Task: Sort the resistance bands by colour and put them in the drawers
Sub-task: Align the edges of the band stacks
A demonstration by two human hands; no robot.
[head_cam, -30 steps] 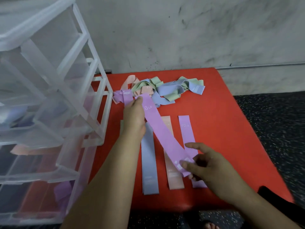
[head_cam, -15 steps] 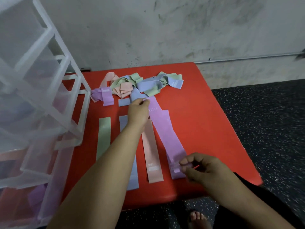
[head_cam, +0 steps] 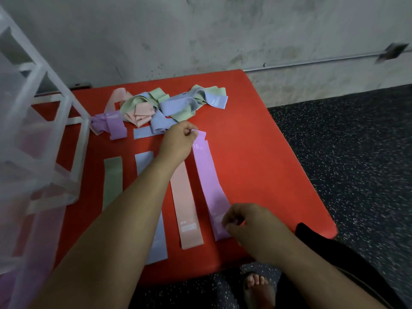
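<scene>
Right hand (head_cam: pixel 247 226), nearest: fingers curled, pinching the near end of the purple band (head_cam: pixel 209 186). Left hand (head_cam: pixel 178 141), at that band's far end: thumb and forefinger closed on its corner. Appears to lie flat on the red table (head_cam: pixel 256 152), held straight between the two pinches and, judging by the stepped far edge, laid over a second purple strip (head_cam: pixel 207 150).

Just left of the purple band: pink band (head_cam: pixel 186 201), flat and parallel. Further left: blue band (head_cam: pixel 143 161), partly hidden under the left forearm (head_cam: pixel 133 208), then green band (head_cam: pixel 112 179), well apart.

Likely slips from here: releasing one end before the other, with the elastic creeping back and skewing off the strip beneath; dragging the left forearm back across the blue band and pulling it crooked or toward the table's near edge.

Beyond the purple band's far end: tangled pile (head_cam: pixel 178 105) of green, blue and pink bands, plus a crumpled purple band (head_cam: pixel 113 124) at its left. Risk there of snagging a neighbouring loop and hauling mixed colours along together.

Far left of the purple band: translucent drawer unit (head_cam: pixel 81 152), blurred, faint pink and purple showing through low down. Risk of misreading frosted fronts and dropping a colour into the wrong drawer.
</scene>
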